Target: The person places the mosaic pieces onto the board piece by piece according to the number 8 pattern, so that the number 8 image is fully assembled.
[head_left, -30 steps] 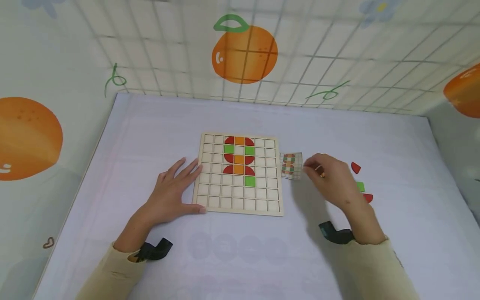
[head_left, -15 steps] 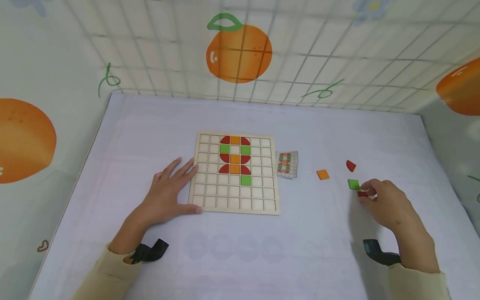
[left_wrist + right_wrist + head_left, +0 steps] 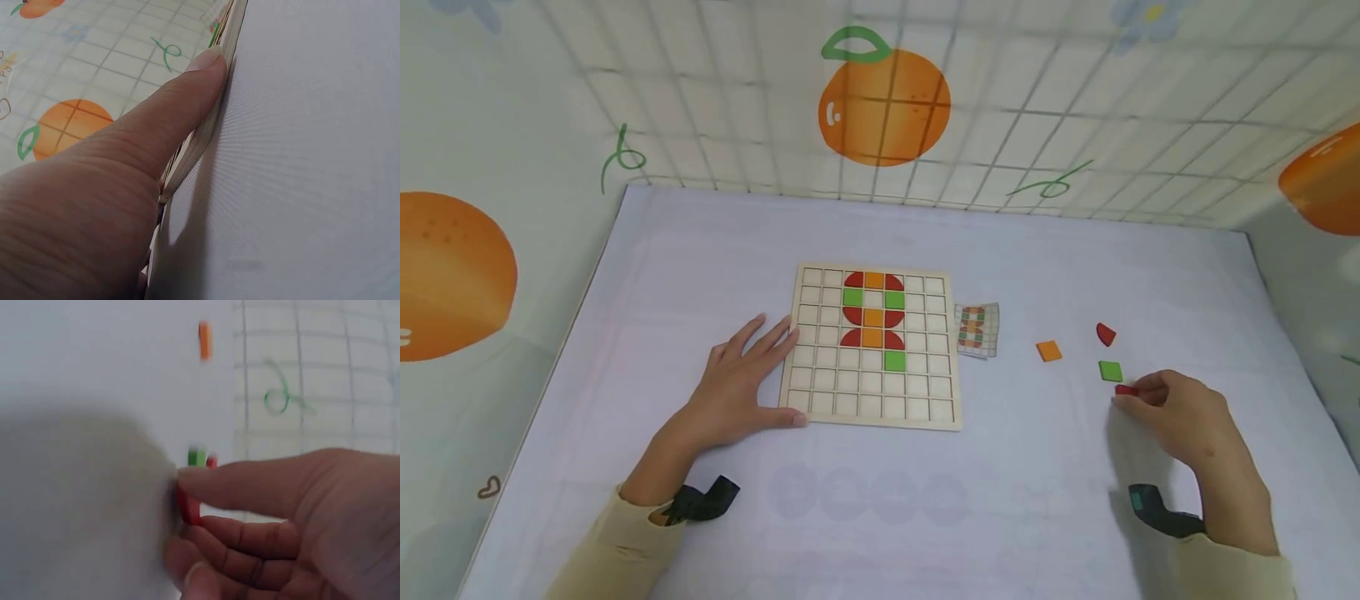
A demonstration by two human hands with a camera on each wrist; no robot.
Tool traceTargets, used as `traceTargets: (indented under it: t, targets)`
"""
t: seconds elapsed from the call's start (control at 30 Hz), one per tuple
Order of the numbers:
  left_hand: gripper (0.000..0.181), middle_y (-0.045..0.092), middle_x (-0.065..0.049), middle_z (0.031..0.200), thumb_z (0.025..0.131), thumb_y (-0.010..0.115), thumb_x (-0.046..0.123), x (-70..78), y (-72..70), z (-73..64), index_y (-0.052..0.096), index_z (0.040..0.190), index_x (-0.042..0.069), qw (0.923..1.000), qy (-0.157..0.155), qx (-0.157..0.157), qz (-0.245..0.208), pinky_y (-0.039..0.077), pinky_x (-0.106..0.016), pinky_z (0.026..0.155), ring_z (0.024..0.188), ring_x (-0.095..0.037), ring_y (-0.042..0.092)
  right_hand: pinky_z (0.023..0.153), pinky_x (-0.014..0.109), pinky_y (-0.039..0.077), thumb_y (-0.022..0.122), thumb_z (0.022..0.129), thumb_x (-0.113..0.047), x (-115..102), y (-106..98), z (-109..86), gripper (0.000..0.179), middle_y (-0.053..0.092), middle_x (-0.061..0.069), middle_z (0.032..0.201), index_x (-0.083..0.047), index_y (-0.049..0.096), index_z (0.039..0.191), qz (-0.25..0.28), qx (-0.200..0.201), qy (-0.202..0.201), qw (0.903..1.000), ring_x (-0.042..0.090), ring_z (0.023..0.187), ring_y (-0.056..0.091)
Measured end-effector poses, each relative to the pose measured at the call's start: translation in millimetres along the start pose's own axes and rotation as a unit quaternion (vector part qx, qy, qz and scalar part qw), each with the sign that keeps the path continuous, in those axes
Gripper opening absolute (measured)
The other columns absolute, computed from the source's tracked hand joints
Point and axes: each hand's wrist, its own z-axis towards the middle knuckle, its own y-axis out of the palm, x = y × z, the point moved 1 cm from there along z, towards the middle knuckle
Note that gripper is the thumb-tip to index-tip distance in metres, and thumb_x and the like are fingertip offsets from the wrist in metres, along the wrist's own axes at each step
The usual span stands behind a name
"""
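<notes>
A square wooden grid board [image 3: 797,287] lies on the table with red quarter-circle, orange and green square tiles set in some of its cells. My left hand [image 3: 730,396] rests spread at the board's left side, fingertips on its edge and thumb at the near left corner. In the left wrist view, the thumb [image 3: 181,94] lies along the board's rim. Far to the right, my right hand [image 3: 1183,421] pinches a red quarter-circle tile [image 3: 1126,390] at table level. The right wrist view shows that red tile [image 3: 189,506] between thumb and fingers, slightly blurred.
A small pattern card [image 3: 977,329] lies against the board's right side. Loose on the table are an orange square tile [image 3: 1049,351], a green square tile [image 3: 1110,371] and another red tile [image 3: 1105,334]. A patterned wall [image 3: 737,100] stands behind the table.
My right hand has moved right from beside the card to the red tile and now pinches it. The orange tile, earlier mostly covered by that hand, shows fully. My left hand stays at the board.
</notes>
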Motion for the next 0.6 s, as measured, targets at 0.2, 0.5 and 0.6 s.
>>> traceTargets:
  t: [0.2, 0.5, 0.6]
  targets:
    - [0.116, 0.014, 0.007, 0.175, 0.076, 0.089, 0.058, -1.0, -2.0, -0.8, 0.028, 0.167, 0.021, 1.0000, -0.007, -0.002, 0.004, 0.021, -0.056, 0.114, 0.160, -0.028, -0.002, 0.065, 0.035, 0.050, 0.073, 0.099, -0.033, -60.8, 11.4, -17.1, 0.045, 0.072, 0.018, 0.096, 0.007, 0.064, 0.117, 0.030, 0.045, -0.106, 0.9929, 0.033, 0.088, 0.065]
    - [0.114, 0.015, 0.007, 0.174, 0.076, 0.090, 0.056, 1.3, -4.1, -1.8, 0.029, 0.167, 0.020, 1.0000, 0.002, -0.003, -0.007, 0.022, -0.056, 0.112, 0.160, -0.027, -0.001, 0.065, 0.033, 0.050, 0.082, 0.092, -0.021, -176.7, 47.3, -35.7, 0.026, 0.062, 0.004, 0.087, -0.002, 0.070, 0.105, 0.034, 0.012, -0.224, 0.9739, 0.020, 0.080, 0.057]
    - [0.114, 0.015, 0.007, 0.174, 0.077, 0.090, 0.056, 2.3, -3.3, -1.6, 0.029, 0.167, 0.020, 1.0000, 0.003, -0.005, -0.007, 0.022, -0.055, 0.112, 0.160, -0.027, -0.001, 0.063, 0.031, 0.049, 0.082, 0.092, -0.023, -202.2, 62.5, -33.6, 0.024, 0.059, 0.003, 0.087, -0.005, 0.069, 0.101, 0.018, -0.009, -0.247, 0.9687, 0.019, 0.077, 0.055]
